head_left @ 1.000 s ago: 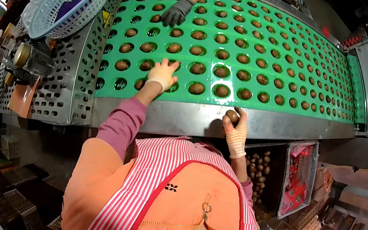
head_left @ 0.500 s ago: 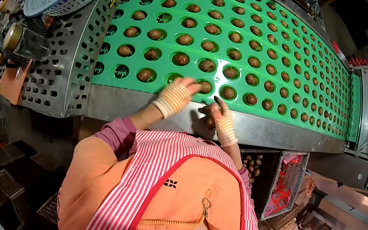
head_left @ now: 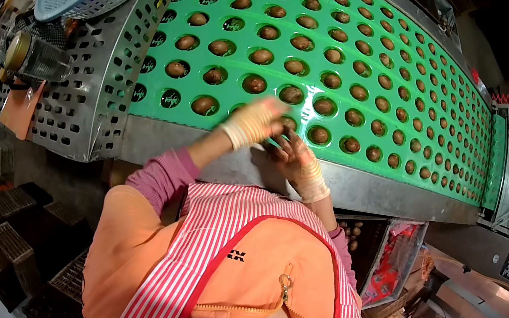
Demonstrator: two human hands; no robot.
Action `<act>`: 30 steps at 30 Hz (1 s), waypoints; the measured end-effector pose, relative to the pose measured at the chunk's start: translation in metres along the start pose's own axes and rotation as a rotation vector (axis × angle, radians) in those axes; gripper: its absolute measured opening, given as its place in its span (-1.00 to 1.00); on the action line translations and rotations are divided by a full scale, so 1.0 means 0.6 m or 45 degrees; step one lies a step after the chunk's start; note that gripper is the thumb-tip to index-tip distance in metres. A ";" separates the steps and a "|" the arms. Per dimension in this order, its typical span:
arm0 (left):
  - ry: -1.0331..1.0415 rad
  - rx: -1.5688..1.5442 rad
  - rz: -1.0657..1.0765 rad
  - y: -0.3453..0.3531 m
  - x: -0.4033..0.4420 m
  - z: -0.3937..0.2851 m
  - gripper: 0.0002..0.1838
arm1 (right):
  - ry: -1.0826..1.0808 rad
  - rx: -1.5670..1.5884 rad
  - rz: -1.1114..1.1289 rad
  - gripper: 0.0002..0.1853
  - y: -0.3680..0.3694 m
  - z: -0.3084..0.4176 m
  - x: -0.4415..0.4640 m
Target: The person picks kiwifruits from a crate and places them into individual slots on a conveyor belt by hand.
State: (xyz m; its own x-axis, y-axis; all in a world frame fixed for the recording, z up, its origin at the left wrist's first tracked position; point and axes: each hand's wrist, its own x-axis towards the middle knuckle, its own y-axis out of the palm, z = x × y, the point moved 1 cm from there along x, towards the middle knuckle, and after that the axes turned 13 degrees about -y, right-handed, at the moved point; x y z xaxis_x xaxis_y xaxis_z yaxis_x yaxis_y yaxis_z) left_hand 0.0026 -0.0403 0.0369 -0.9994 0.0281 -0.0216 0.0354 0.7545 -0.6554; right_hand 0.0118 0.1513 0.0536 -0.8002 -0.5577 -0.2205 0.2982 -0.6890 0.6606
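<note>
A green sheet with rows of oval pockets runs across in front of me, and most pockets hold one brown egg-like thing. My left hand, in a striped fingerless glove, is over the near row; motion smears its fingers, so what they hold is unclear. Close beside it on the right, my right hand hovers above the metal edge in a similar glove. Its dark-tipped fingers curl inward, and whatever is inside them is hidden. Between and behind the hands, part of a brown piece shows in its pocket.
A metal ledge borders the sheet's near side. To the left is a perforated metal guard, with a glass jar and a blue basket on it. A crate with red plastic stands below right, near more brown pieces.
My right hand has moved up and left toward my left hand, its fingers curling. The brown piece seen under it before is now hidden. My left hand has shifted slightly and blurred.
</note>
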 end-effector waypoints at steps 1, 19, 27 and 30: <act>-0.009 0.151 -0.150 -0.017 0.037 0.038 -0.52 | -0.003 -0.047 -0.056 -0.33 0.019 0.025 -0.012; -0.126 0.810 -0.482 -0.104 0.180 0.205 -0.25 | -0.928 -0.437 -2.043 -0.66 -0.417 0.130 -0.511; 0.367 0.710 -0.022 0.098 0.001 -0.034 -0.33 | 0.076 -1.414 -1.807 -0.43 -0.460 -0.007 -0.412; 0.309 0.569 -0.077 0.107 0.005 -0.018 -0.35 | 0.370 -1.636 -1.517 -0.36 -0.512 -0.048 -0.362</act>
State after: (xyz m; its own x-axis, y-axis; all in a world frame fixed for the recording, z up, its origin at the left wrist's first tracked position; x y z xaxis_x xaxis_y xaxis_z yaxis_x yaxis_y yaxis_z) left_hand 0.0020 0.0152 0.0029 -0.9685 0.1845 0.1673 -0.0797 0.4068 -0.9100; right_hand 0.1087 0.4708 -0.1221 -0.7997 0.5095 -0.3176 -0.0254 -0.5572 -0.8300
